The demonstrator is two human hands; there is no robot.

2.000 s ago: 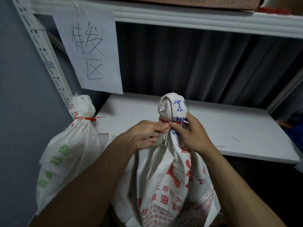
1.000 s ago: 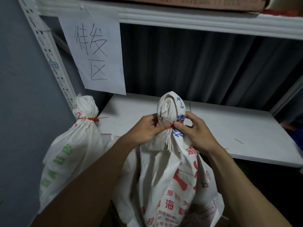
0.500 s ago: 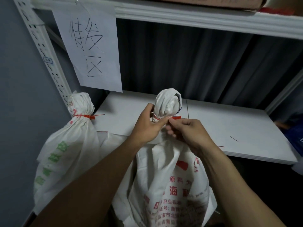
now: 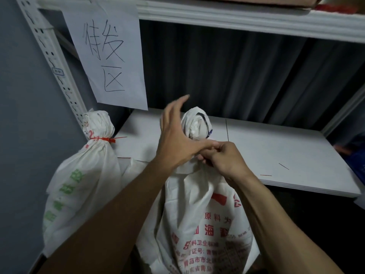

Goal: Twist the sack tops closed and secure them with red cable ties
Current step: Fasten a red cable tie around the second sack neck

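A white sack with red print (image 4: 199, 218) stands in front of me, its twisted top (image 4: 194, 125) bunched into a knob. My right hand (image 4: 223, 157) is curled tight at the neck just under that knob, pinching where the red cable tie sat a moment ago; the tie itself is hidden by my fingers. My left hand (image 4: 173, 135) is beside the knob with its fingers spread and lifted off the sack, and its thumb reaches across to touch my right fingers. A second white sack with green print (image 4: 79, 175) stands at the left, closed with a red cable tie (image 4: 106, 139).
A white shelf board (image 4: 286, 147) lies behind the sacks with loose red ties (image 4: 265, 175) near its front edge. A handwritten paper sign (image 4: 110, 56) hangs from the upper shelf (image 4: 237, 18). A perforated upright (image 4: 53, 62) stands at the left, with a dark curtain (image 4: 237, 76) behind.
My left hand has let go of the sack neck and its fingers have spread upward. My right hand has stayed at the neck, and the red tie is now covered.
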